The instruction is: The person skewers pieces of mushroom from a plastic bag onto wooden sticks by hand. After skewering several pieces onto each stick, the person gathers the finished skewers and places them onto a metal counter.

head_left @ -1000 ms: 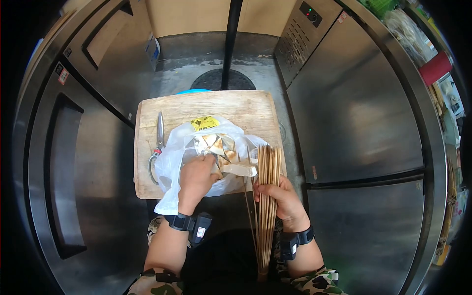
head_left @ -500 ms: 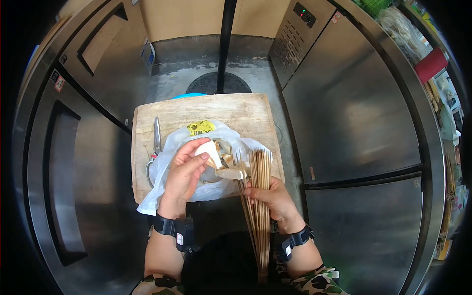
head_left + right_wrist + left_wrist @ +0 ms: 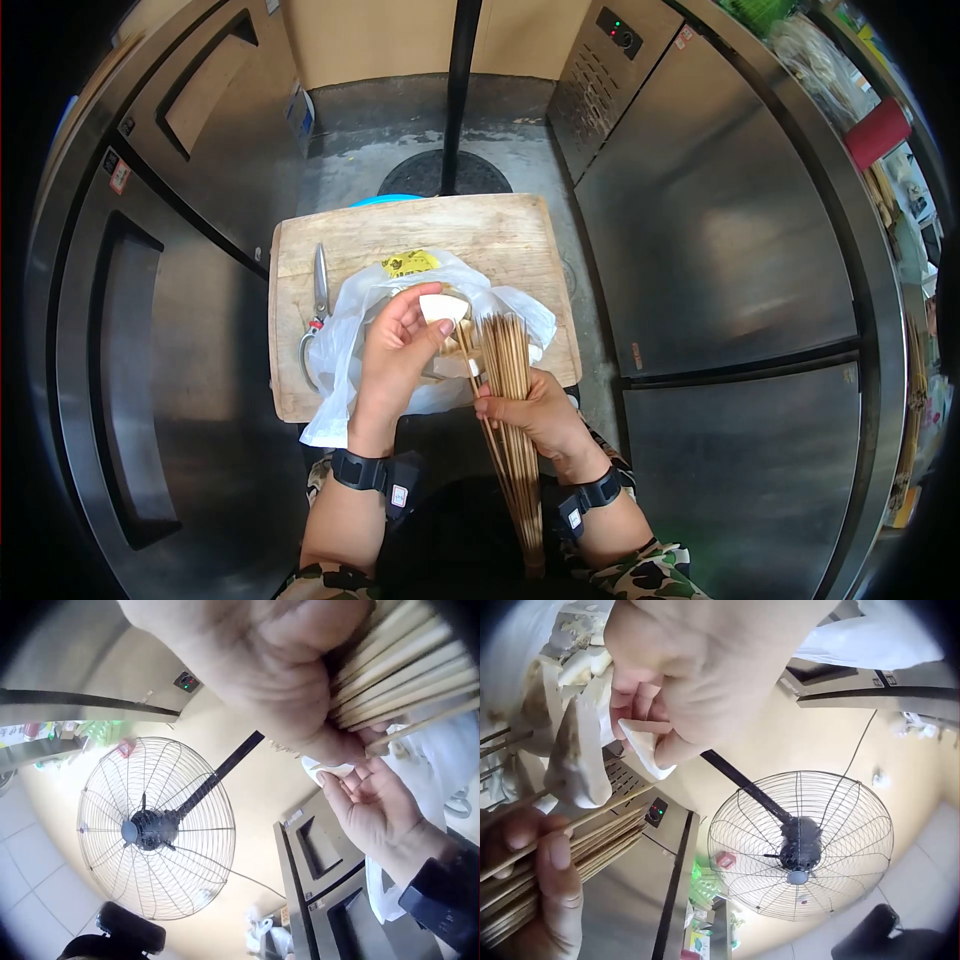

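Observation:
My left hand (image 3: pixel 392 358) pinches a white wedge-shaped food piece (image 3: pixel 443 309) between thumb and fingers, above an opened plastic bag (image 3: pixel 338 385). In the left wrist view the wedge (image 3: pixel 646 746) shows a pale, smooth face. My right hand (image 3: pixel 548 418) grips a thick bundle of bamboo skewers (image 3: pixel 507 360), points upward. One skewer (image 3: pixel 622 801) stands apart from the bundle, its tip right at the wedge's lower edge. Other skewers beside the right thumb carry white wedges with browned sides (image 3: pixel 579 761). More pieces lie in the bag, partly hidden by the left hand.
The bag rests on a wooden cutting board (image 3: pixel 480 222). Scissors (image 3: pixel 320 285) lie at the board's left. Steel cabinets (image 3: pixel 720 220) flank both sides, and a black pole (image 3: pixel 459 110) rises behind the board. A wire-caged fan (image 3: pixel 800 844) appears in the left wrist view.
My left hand has come out of the bag with a white wedge and moved right to the skewer tips. The right hand, with the skewer bundle, has shifted slightly left.

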A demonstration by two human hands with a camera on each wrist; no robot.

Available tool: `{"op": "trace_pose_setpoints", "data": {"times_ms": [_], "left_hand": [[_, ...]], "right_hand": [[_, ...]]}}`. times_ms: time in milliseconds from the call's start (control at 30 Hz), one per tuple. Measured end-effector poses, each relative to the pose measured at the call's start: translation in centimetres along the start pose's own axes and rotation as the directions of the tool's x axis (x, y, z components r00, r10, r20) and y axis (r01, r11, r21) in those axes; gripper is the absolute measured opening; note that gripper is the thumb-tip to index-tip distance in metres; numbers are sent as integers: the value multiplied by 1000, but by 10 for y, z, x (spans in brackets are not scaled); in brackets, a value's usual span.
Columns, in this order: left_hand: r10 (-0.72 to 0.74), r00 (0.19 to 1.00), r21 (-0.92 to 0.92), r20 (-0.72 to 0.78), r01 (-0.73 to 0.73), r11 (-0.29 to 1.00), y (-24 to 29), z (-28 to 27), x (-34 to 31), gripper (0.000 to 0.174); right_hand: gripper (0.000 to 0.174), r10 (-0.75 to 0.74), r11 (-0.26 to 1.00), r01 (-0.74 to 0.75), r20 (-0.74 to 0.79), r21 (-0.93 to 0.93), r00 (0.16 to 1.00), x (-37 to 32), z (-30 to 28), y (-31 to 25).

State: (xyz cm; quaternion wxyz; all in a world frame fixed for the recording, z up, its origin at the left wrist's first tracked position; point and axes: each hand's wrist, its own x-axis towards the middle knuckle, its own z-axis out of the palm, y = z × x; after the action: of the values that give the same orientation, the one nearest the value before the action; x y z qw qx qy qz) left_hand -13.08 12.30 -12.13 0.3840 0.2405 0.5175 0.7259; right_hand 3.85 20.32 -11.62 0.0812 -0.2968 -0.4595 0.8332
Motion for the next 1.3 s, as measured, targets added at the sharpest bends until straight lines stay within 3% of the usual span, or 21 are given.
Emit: {"op": "trace_pose_setpoints", "data": {"times_ms": [300,600,700,800,1000,1300], "left_hand": [[157,987,137,41,-162,977,-5,4,-1,40],[232,972,241,-41,-216,946,-5,2,-2,34],[360,933,325,18,-346,880,2,2,-1,33],[358,931,417,67,-352,838,6,2,-5,31],[229,972,323,45,-231,918,9,9,-12,31],[193,969,366,155,-238,900,22,10,-18,32]], "right_hand": [[12,13,999,-12,37,-30,999,2,-2,1],[11,29,999,-28,51,-22,998,3,0,0],[12,27,999,-26,33,-36,999,3,-2,-1],[12,24,1000,-24,10,-10,1000,2,-2,-1],[12,0,1000,0,0,17,1000,-2,-4,-2],[11,-6,1000,6,7,3,1000,-7,-2,-8]]}}
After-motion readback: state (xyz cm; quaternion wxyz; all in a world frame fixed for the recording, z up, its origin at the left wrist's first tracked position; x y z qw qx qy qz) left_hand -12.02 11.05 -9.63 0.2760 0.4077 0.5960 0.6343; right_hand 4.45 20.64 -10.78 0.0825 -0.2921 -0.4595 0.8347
